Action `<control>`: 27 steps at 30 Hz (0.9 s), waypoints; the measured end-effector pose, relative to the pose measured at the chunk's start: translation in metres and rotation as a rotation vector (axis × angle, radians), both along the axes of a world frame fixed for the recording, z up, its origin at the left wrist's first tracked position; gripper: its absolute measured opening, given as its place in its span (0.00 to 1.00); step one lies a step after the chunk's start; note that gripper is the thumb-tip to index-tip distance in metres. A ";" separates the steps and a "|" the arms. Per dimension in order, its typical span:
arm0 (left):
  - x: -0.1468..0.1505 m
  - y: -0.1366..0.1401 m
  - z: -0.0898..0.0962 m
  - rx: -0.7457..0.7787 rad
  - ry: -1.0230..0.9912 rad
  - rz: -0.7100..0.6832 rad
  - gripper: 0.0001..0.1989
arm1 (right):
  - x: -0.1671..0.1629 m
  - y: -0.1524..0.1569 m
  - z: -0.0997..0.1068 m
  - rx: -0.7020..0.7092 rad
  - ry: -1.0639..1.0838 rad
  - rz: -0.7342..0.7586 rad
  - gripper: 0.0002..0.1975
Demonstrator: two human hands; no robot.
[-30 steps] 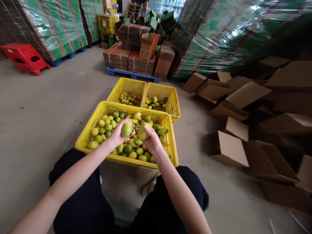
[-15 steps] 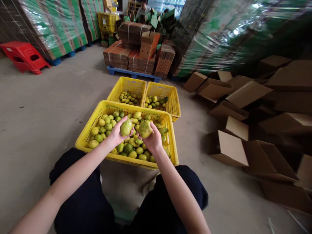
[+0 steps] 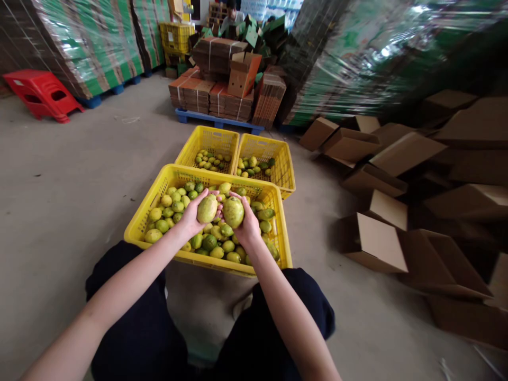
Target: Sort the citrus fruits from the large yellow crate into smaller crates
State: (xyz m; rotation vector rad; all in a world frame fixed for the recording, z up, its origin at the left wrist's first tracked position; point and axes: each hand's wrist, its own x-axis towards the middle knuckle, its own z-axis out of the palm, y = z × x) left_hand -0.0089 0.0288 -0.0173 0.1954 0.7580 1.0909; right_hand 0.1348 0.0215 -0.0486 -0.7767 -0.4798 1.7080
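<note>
Here: left hand (image 3: 193, 216), grasping one yellow-green fruit (image 3: 207, 209); right hand (image 3: 248, 225), grasping a second fruit (image 3: 233, 212); both above a fruit-laden yellow crate (image 3: 283, 225).

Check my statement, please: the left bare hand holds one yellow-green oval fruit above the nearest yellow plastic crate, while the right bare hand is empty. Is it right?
Not quite: the right bare hand is not empty. The head view shows it holding a rounded yellow-green fruit. The rest stands: the left bare hand holds one yellow-green oval fruit above the nearest yellow plastic crate.
</note>
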 end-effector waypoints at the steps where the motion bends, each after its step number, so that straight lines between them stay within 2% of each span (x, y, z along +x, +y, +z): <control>1: 0.001 0.000 0.001 0.015 0.000 0.003 0.13 | -0.001 0.000 0.000 0.017 -0.018 -0.013 0.13; 6: 0.001 -0.003 0.000 0.067 -0.037 0.011 0.15 | 0.000 -0.002 0.005 0.085 0.045 0.044 0.14; 9: -0.002 -0.001 0.000 0.057 -0.079 0.033 0.16 | 0.003 -0.003 0.010 0.118 0.098 0.027 0.13; 14: -0.005 0.002 0.002 0.054 -0.131 0.067 0.15 | 0.001 -0.003 0.013 0.074 0.246 -0.051 0.10; 18: 0.005 -0.001 -0.001 -0.004 -0.234 0.182 0.18 | -0.005 0.000 0.010 0.012 0.354 -0.138 0.06; 22: 0.014 -0.001 -0.006 -0.027 -0.269 0.256 0.22 | -0.012 0.005 0.008 -0.040 0.391 -0.195 0.09; 27: 0.021 0.006 -0.011 0.027 -0.289 0.279 0.19 | -0.017 0.010 0.010 -0.046 0.400 -0.218 0.11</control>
